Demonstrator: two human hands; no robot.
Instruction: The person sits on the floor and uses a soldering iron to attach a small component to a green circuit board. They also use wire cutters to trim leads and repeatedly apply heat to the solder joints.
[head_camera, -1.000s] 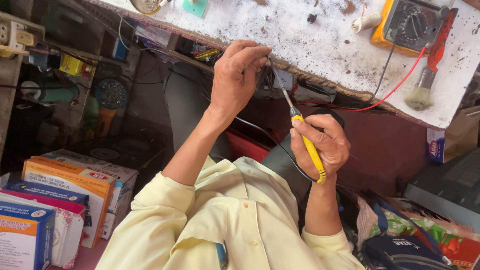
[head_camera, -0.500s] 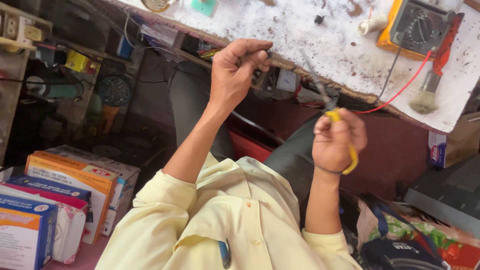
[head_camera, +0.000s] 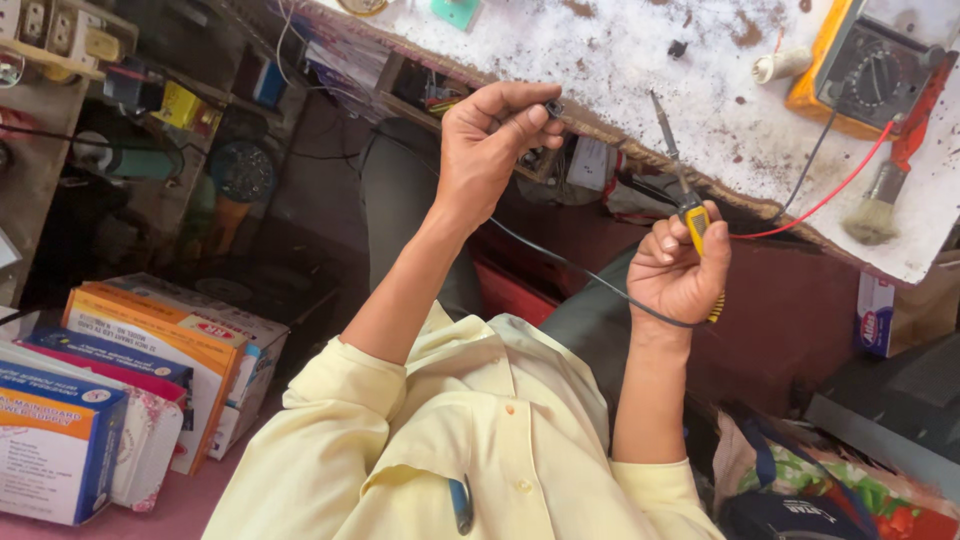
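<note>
Now your right hand (head_camera: 680, 270) has swung the yellow-handled soldering iron (head_camera: 682, 190) upright, fist clamped; your left hand (head_camera: 490, 140) keeps pinching the small black part (head_camera: 553, 108).

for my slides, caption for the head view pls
Left hand pinches a small black part; right hand holds a yellow-handled soldering iron.
</note>
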